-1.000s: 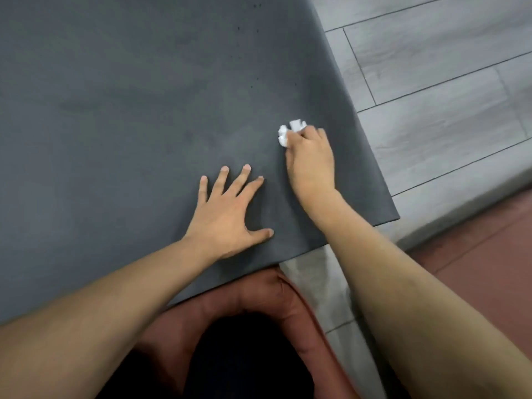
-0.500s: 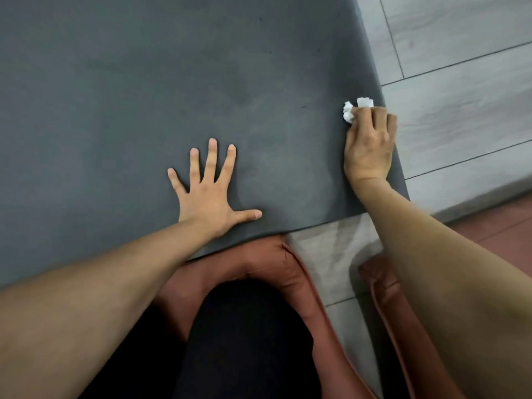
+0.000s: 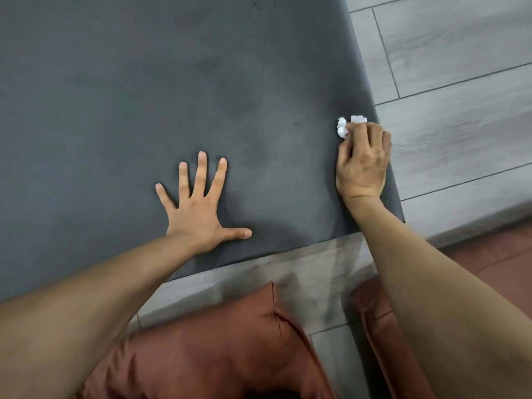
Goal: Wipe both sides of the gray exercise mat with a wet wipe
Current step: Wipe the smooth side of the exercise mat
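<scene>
The gray exercise mat (image 3: pixel 144 96) lies flat on the floor and fills most of the view. My left hand (image 3: pixel 201 205) rests palm down on it near its front edge, fingers spread and straight. My right hand (image 3: pixel 362 162) grips a crumpled white wet wipe (image 3: pixel 347 126) and presses it on the mat right at its right edge, near the front right corner. Most of the wipe is hidden under my fingers.
Pale gray wood-look floor planks (image 3: pixel 460 82) run to the right of the mat and in front of it. My knees in rust-red fabric (image 3: pixel 230 341) are just in front of the mat's front edge. A reddish surface (image 3: pixel 503 254) sits at the right.
My right hand slid the wipe from the mat's middle out to its right edge. My left hand stayed flat on the mat. The view pulled back, so floor shows between the mat and my knees.
</scene>
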Tool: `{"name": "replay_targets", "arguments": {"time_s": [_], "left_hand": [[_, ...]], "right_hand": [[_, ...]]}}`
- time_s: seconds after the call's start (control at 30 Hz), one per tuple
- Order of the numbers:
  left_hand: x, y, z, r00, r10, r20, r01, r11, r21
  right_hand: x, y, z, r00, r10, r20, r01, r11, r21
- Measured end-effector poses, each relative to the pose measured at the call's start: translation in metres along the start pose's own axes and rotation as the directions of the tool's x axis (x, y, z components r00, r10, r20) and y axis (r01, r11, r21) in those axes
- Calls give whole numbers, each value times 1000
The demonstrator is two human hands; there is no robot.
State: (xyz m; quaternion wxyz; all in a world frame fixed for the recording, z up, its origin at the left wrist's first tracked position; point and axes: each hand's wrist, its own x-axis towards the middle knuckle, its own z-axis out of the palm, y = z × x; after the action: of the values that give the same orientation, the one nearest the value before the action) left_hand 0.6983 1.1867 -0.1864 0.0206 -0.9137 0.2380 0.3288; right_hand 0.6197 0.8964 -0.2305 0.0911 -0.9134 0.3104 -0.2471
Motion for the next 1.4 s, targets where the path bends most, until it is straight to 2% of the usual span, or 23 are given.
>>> {"name": "replay_targets", "arguments": {"time_s": [0.13, 0.23, 0.27, 0.3, 0.37, 0.4, 0.43, 0.5, 0.57, 0.63, 0.73, 0.77, 0.8, 0.87, 0.93, 1.0, 1.07, 1.13, 1.23, 1.3, 1.37, 1.4], "left_hand": [[-1, 1, 0, 1000, -7, 26, 7, 1000, 2], [-4, 3, -4, 999, -14, 42, 14, 1000, -2], [-4, 3, -5, 999, -16, 40, 17, 1000, -3], [-5, 4, -6, 999, -20, 46, 20, 1000, 2], [-5, 4, -8, 997, -35, 72, 33, 999, 21], [-5, 4, -8, 996, -43, 81, 41, 999, 30], [-5, 4, -8, 995, -45, 86, 42, 999, 29], [-5, 4, -7, 996, -35, 82, 35, 999, 8], [-5, 3, -5, 998, -25, 60, 26, 1000, -7], [-5, 3, -4, 998, -23, 51, 23, 1000, -7], [-5, 5, -6, 997, -32, 64, 31, 1000, 3], [-5, 6, -6, 997, -34, 65, 34, 999, 7], [-6, 6, -7, 997, -36, 62, 36, 999, 12], [-7, 6, -7, 998, -35, 57, 35, 999, 11], [-9, 5, -6, 998, -32, 45, 31, 999, 3], [-10, 5, -6, 999, -26, 42, 26, 1000, 10], [-10, 5, -5, 999, -21, 37, 21, 1000, 16], [-11, 6, -4, 999, -23, 34, 22, 1000, 20], [-13, 10, -7, 998, -31, 47, 30, 999, 22], [-12, 14, -13, 997, -50, 66, 49, 999, 20], [-12, 17, -16, 994, -73, 81, 73, 997, 4], [-12, 18, -17, 993, -79, 85, 80, 997, -3]], "right_hand": [[-6, 0, -6, 1000, 7, 21, -7, 1000, 6], [-2, -29, -4, 981, 183, 69, -181, 983, -28], [-4, -54, -2, 983, 137, 121, -141, 990, 20], [-13, -87, 1, 981, 14, 191, -32, 996, 88], [-40, -149, 5, 903, -308, 299, 262, 947, 184], [-43, -161, 3, 854, -428, 297, 383, 902, 197], [-33, -155, 2, 824, -484, 294, 445, 875, 192], [1, -106, -6, 876, -404, 263, 416, 909, 9], [31, -44, -18, 945, -185, 271, 240, 953, -185], [41, -6, -23, 941, -7, 340, 98, 963, -251], [24, -49, -17, 945, 155, 289, -87, 969, -233], [10, -71, -13, 951, 110, 289, -64, 984, -164], [-7, -93, -12, 947, 2, 320, 23, 997, -74], [-45, -123, -17, 891, -236, 389, 233, 971, 56], [-45, -115, -29, 841, -380, 384, 374, 923, 95], [-21, -76, -36, 887, -322, 330, 355, 934, -44], [5, -22, -47, 943, -103, 318, 176, 962, -211], [13, 14, -56, 952, 79, 295, 18, 950, -312], [-9, -22, -47, 949, 167, 266, -72, 940, -335], [-39, -72, -36, 949, 105, 299, -52, 982, -181], [-80, -125, -32, 920, -129, 369, 125, 992, 35], [-96, -141, -36, 881, -247, 403, 242, 968, 64]]}}
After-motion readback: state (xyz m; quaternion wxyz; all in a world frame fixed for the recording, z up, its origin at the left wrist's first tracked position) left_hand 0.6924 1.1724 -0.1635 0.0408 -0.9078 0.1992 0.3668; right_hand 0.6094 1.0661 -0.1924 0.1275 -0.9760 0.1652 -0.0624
